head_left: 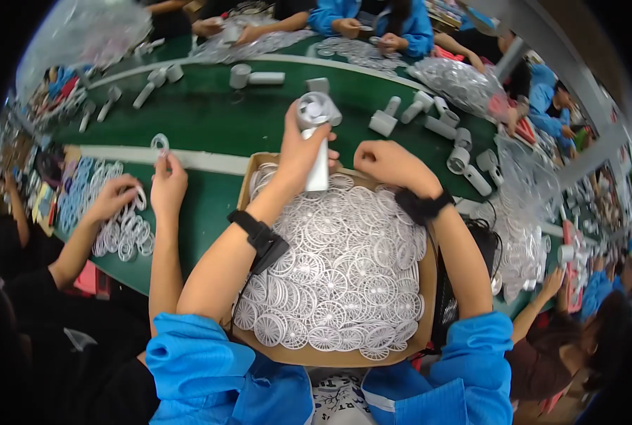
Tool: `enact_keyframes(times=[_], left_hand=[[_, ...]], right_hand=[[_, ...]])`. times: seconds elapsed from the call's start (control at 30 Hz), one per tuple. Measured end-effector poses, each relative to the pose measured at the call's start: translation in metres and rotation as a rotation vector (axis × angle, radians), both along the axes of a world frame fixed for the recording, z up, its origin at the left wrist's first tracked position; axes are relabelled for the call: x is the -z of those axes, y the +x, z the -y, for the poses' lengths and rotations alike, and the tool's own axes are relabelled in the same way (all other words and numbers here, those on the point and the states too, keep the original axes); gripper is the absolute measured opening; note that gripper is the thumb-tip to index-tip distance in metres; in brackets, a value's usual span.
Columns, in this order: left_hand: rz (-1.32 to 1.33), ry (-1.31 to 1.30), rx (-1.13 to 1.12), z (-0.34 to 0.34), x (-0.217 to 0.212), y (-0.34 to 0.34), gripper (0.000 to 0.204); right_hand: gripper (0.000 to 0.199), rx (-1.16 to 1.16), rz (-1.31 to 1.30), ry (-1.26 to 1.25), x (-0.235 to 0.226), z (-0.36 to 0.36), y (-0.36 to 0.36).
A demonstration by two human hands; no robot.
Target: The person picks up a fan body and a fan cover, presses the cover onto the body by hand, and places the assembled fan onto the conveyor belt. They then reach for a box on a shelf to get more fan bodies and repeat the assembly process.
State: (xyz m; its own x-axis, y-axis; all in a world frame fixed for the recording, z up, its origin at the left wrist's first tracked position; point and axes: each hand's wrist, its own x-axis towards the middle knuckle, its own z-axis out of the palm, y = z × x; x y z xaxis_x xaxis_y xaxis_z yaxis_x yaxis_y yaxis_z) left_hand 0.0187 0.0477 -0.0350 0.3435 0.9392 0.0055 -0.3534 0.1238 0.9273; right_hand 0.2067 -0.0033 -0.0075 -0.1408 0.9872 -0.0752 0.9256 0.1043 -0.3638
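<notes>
A white fan body [317, 164] is gripped by its handle in the wrapped left fingers [321, 133], over a cardboard box [316, 356] of white spoked discs [330, 262]. To their right, the right fingers [367, 154] are loosely curled; whether anything is held cannot be told. If the left grip were loosened, the fan body could be dropped below the fingers, and thin spokes might be cracked.

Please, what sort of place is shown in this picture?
Probably a factory assembly area: white plastic fan-like bodies lie along a green work surface, a brown cardboard box holds many round white spoked grilles, and several people handle parts.
</notes>
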Motion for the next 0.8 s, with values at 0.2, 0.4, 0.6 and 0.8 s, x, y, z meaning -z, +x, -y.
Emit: enact_keyframes(times=[0.2, 0.4, 0.6, 0.8], left_hand=[[0.02, 0.046, 0.02, 0.004, -0.001, -0.002, 0.071], [-0.009, 0.034, 0.025, 0.001, 0.002, -0.005, 0.071], [-0.029, 0.061, 0.041, 0.003, -0.006, -0.002, 0.071], [-0.033, 0.058, 0.038, 0.003, -0.004, -0.002, 0.07]], right_hand=[[0.027, -0.142, 0.248, 0.339, 0.032, 0.048, -0.054], [0.028, -0.252, 0.397, 0.416, 0.04, 0.04, -0.047], [0.023, -0.287, 0.516, 0.453, 0.039, 0.037, -0.048], [0.009, -0.204, 0.501, 0.543, 0.038, 0.038, -0.04]])
